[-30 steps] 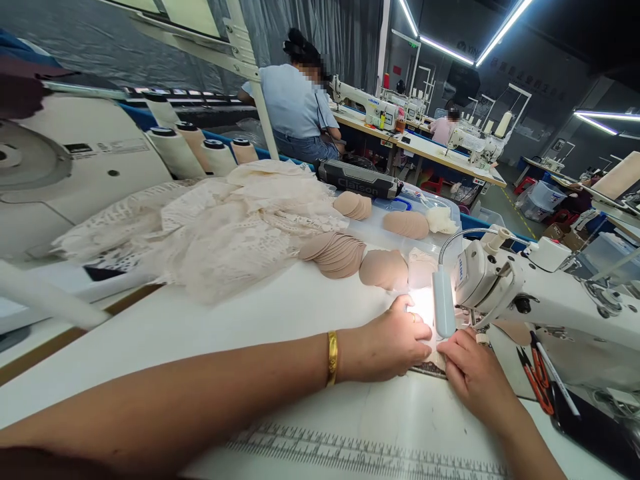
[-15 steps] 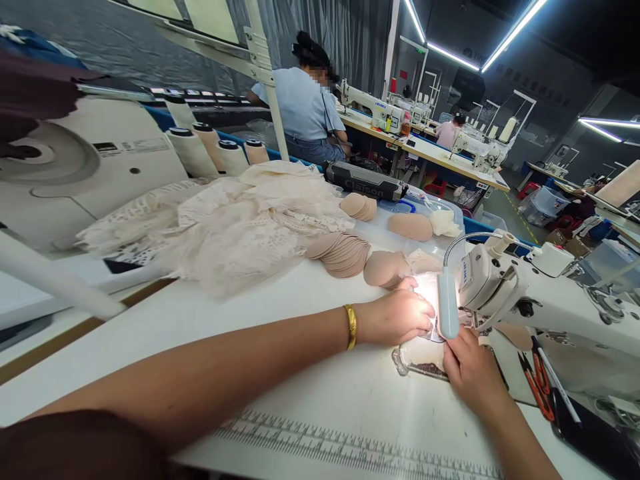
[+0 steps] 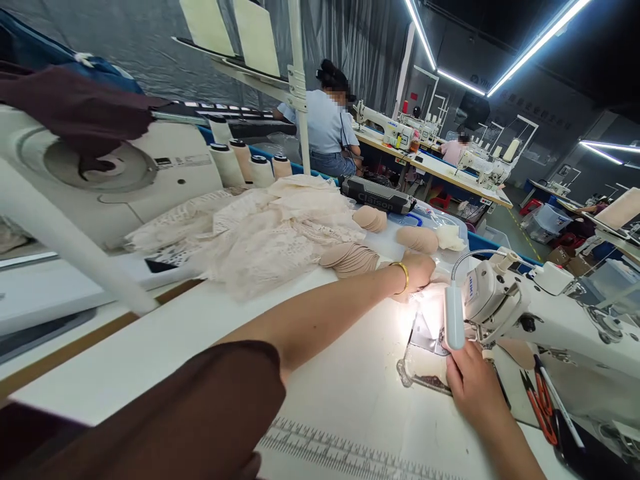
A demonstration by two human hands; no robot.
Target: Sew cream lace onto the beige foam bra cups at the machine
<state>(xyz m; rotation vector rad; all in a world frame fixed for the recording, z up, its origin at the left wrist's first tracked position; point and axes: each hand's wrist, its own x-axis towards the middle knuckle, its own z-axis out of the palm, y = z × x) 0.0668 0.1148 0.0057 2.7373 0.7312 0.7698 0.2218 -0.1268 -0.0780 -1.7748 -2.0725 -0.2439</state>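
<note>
My left hand [image 3: 419, 272] is stretched far across the white table [image 3: 200, 333], resting on a beige foam cup beside the stack of beige cups [image 3: 350, 259]; its fingers are hidden behind the wrist and glare. A gold bracelet sits on that wrist. My right hand [image 3: 470, 387] lies with fingers pressed down on a lace-edged fabric piece [image 3: 425, 363] under the lamp [image 3: 454, 317] of the white sewing machine [image 3: 540, 313].
A heap of cream lace [image 3: 270, 233] covers the table's middle. More beige cups [image 3: 417, 239] lie in a clear tray. Thread cones [image 3: 250, 163] stand at the back. Red-handled scissors [image 3: 543, 407] lie at the right. People sit at sewing machines further back.
My left hand left the fabric at the needle and reached away to the beige cups. The right hand stayed on the fabric piece. The view shifted left.
</note>
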